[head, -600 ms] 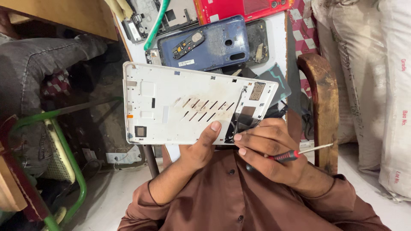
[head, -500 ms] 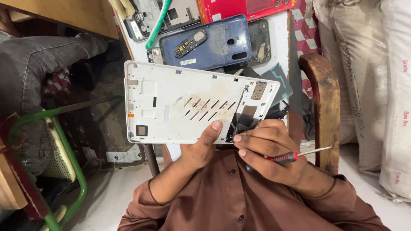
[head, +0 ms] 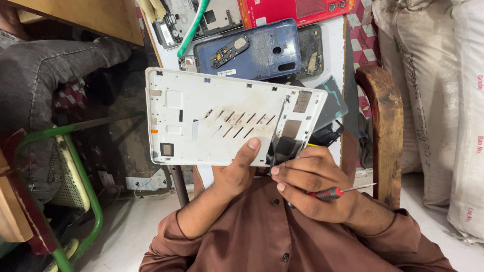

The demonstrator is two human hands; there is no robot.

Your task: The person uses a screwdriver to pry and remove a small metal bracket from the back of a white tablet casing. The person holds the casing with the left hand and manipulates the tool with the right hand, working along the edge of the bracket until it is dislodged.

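Here's the white tablet back frame [head: 222, 118], held up flat above the person's chest, inner side facing up, its slotted middle stained brown. The left hand [head: 237, 168] props it from below at the near edge, thumb pressed up on the white surface, the other fingers tucked out of sight under the panel, so it is clamped between thumb and hidden fingers. The right hand [head: 315, 184] sits just beside it at the frame's near right corner, fingers curled together around a red-handled screwdriver [head: 335, 192], whose thin metal shaft pokes out to the right. The fingertips of that hand touch a dark loose part [head: 287, 147] hanging at the frame's edge; what it is exactly, I can't tell.

Beyond the frame, on the white bench [head: 335, 45], lies a blue phone back cover [head: 252, 50] with a small black board resting in it, partly tucked behind the frame's far edge. A red cover [head: 297, 10] lies further back, and a green cable [head: 194, 25] curves across the clutter. To the right stands a wooden chair arm [head: 385, 116], with pale sacks [head: 443, 100] behind it.
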